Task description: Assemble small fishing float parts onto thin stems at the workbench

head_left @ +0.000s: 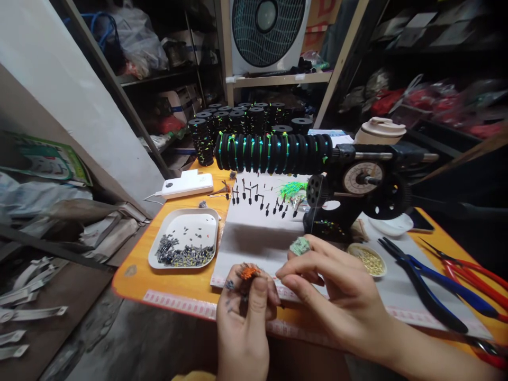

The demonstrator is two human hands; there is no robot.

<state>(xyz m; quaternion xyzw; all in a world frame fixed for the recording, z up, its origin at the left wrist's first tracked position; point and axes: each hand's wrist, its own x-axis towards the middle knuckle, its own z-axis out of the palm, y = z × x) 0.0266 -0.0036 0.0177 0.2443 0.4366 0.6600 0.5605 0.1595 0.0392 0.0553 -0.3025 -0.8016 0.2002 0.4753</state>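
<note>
Low over the front edge of the table, my left hand point(246, 312) is closed, thumb pressed over a small dark bundle with bright orange tips point(250, 272). Dark smudges or bits show on its fingers. Just right of it is my right hand point(333, 288), its thumb and index finger brought close together. Whatever lies between those fingertips is too small to make out. A lump of green putty-like material point(299, 246) sits at a bent finger of this hand. Beyond both hands, small black pieces point(250, 197) stand or lie on a white board point(254, 233).
A black winding device point(273, 153) with green-threaded discs overhangs the board. On the left are a white tray point(154, 253) of small grey pieces and a white power bank point(188, 185). Blue-handled pliers point(424, 286), red-handled pliers point(464, 264) and a bowl of golden bits point(369, 261) lie right.
</note>
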